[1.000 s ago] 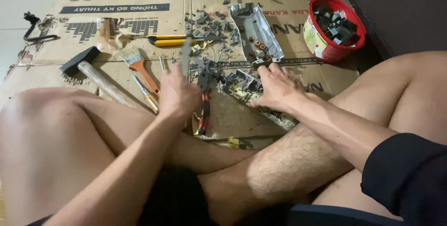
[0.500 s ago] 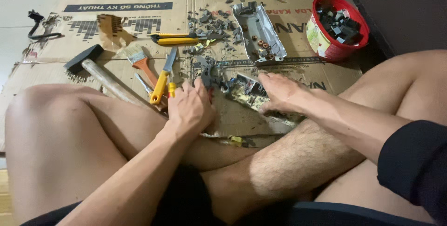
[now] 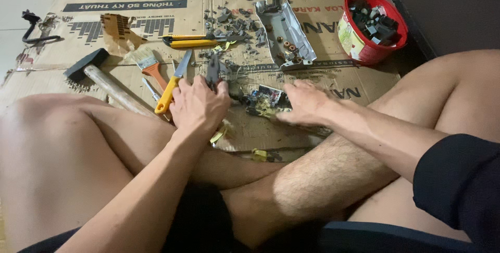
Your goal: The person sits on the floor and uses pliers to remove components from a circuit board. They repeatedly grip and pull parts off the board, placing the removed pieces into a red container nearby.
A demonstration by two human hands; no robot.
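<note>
A seated, cross-legged posture is shown over a sheet of flattened cardboard [image 3: 323, 83]. The left hand [image 3: 198, 106] is seen closed around dark pliers [image 3: 212, 71], whose nose projects forward, away from the body, beyond the knuckles; how tightly the grip is held cannot be told. The right hand [image 3: 307, 103] is laid flat, fingers loosely extended, upon a small circuit board [image 3: 265, 99], which is pressed against the cardboard; nothing is enclosed by it.

The circuit board is placed between the two hands, touching the right hand and lying just to the right of the left hand. Its long axis is judged to run roughly left to right, across the line of the pliers. The right hand is the nearer one; the pliers' nose points past the board's far-left corner rather than at it.

Just left of the left hand, a yellow-handled knife [image 3: 172, 86] and a paintbrush [image 3: 148, 65] are seen; further left, a hammer [image 3: 99, 76]. Beyond the right hand lie a grey metal tray [image 3: 286, 29] and a red bucket [image 3: 367, 50] of dark parts.
</note>
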